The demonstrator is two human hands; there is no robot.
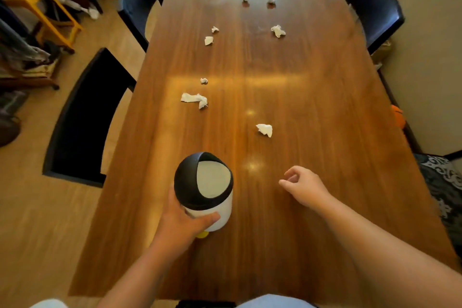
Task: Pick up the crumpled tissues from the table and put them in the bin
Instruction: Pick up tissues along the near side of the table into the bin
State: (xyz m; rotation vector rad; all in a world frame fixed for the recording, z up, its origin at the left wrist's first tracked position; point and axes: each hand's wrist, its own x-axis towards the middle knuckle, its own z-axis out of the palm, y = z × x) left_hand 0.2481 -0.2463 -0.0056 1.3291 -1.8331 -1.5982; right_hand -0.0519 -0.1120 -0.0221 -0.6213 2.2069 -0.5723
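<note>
A small white bin (212, 207) with a black swing lid stands near the front of the long wooden table (312, 107). My left hand (182, 220) wraps around the bin's lower body. My right hand (302, 186) hovers over the table to the right of the bin, fingers loosely curled, holding nothing. The closest crumpled tissue (265, 129) lies beyond my right hand. A longer tissue (195, 99) and a tiny one (204, 80) lie left of centre. Several more tissues sit farther back, among them one (278, 31) at mid-right and two (208, 40) at mid-left.
Dark chairs stand on the left (82, 120), far left (140, 0) and far right (375, 5) of the table. A yellow stool (47, 15) and clutter fill the left of the room. A wall runs close along the right.
</note>
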